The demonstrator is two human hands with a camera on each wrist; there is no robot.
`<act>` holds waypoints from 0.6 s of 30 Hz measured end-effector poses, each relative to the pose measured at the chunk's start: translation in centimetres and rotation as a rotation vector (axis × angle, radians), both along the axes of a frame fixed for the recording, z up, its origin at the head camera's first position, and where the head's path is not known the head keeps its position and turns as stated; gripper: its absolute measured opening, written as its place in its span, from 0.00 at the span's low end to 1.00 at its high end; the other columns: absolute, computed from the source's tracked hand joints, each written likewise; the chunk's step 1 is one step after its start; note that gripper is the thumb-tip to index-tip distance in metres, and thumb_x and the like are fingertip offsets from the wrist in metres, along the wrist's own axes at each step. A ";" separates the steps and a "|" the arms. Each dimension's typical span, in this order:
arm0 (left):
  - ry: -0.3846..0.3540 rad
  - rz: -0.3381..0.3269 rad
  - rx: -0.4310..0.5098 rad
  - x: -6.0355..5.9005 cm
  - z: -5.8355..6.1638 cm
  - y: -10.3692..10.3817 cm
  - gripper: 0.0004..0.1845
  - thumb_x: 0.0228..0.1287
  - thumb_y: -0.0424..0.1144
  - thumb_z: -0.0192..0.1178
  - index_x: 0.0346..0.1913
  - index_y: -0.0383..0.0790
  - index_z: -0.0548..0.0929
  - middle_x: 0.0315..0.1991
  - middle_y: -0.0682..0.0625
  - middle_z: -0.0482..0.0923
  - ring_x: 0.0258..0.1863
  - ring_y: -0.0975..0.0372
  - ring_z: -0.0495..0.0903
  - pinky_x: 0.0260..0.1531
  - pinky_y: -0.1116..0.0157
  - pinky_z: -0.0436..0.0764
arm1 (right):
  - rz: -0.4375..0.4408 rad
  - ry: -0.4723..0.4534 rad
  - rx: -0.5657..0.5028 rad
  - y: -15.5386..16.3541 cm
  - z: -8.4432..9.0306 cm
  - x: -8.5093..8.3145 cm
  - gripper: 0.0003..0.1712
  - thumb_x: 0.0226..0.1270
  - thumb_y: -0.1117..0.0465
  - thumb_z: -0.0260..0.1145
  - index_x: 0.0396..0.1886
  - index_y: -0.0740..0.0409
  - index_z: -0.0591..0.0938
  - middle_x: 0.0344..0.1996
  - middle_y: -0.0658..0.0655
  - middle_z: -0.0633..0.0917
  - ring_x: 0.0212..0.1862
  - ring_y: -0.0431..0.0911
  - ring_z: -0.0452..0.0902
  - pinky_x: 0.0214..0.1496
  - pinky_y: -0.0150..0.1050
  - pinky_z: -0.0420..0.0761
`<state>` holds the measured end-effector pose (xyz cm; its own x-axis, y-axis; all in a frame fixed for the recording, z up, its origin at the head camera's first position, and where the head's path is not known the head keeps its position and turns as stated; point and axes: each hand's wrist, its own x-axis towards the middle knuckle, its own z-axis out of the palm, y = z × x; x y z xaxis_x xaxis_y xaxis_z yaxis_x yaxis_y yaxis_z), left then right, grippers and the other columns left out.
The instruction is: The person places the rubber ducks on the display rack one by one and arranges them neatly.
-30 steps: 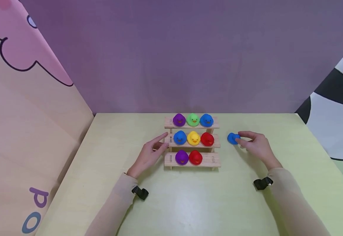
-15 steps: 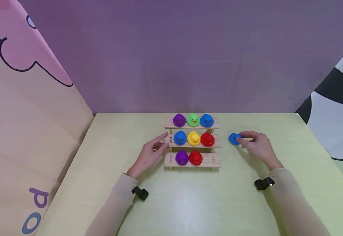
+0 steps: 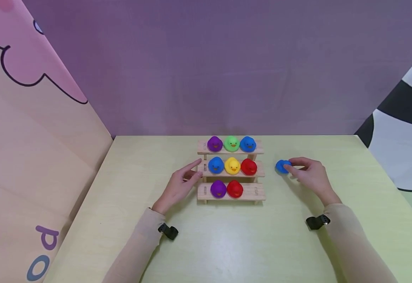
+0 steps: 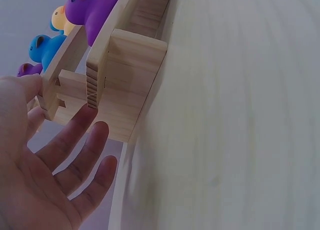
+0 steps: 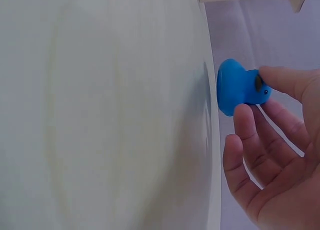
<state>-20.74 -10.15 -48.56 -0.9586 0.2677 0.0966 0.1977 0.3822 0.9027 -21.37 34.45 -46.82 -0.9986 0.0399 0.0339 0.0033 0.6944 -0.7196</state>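
Three-tier wooden rack (image 3: 259, 192): centre of pale green table (image 3: 227, 243).
Loose blue rubber duck (image 3: 281, 166): right of rack, on table.
Eight rubber ducks (image 3: 232, 165): on rack.

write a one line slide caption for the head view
Right hand pinches a blue duck on the table beside a three-tier wooden rack of ducks; left hand touches the rack.

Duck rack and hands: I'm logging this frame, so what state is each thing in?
Wooden rack: upright on the table, eight ducks on it, bottom step's right spot bare.
Loose blue duck: on the table right of the rack, pinched.
Right hand: pinches the loose blue duck.
Left hand: fingers straight, at the rack's left end, holds nothing.
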 end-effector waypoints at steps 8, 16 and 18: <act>0.005 -0.004 0.004 0.0 0.0 0.0 0.27 0.82 0.51 0.59 0.79 0.62 0.73 0.52 0.48 0.91 0.48 0.56 0.87 0.47 0.61 0.86 | -0.009 0.032 0.009 -0.4 0.1 0.8 0.32 0.76 0.39 0.69 0.64 0.60 0.86 0.59 0.66 0.88 0.38 0.23 0.77 0.40 0.27 0.79; 0.011 -0.002 0.010 -0.1 -0.2 0.0 0.27 0.82 0.50 0.59 0.79 0.58 0.73 0.52 0.48 0.91 0.47 0.56 0.87 0.46 0.61 0.86 | -0.024 0.068 0.012 -1.6 0.5 2.1 0.30 0.74 0.38 0.70 0.60 0.56 0.88 0.56 0.62 0.90 0.40 0.33 0.82 0.40 0.30 0.80; 0.007 -0.004 0.011 -0.1 -0.2 0.0 0.27 0.82 0.50 0.59 0.79 0.58 0.73 0.52 0.48 0.91 0.47 0.56 0.87 0.46 0.61 0.86 | -0.030 0.081 0.015 -1.9 0.7 2.4 0.30 0.73 0.38 0.70 0.60 0.55 0.88 0.55 0.61 0.90 0.40 0.34 0.82 0.40 0.31 0.79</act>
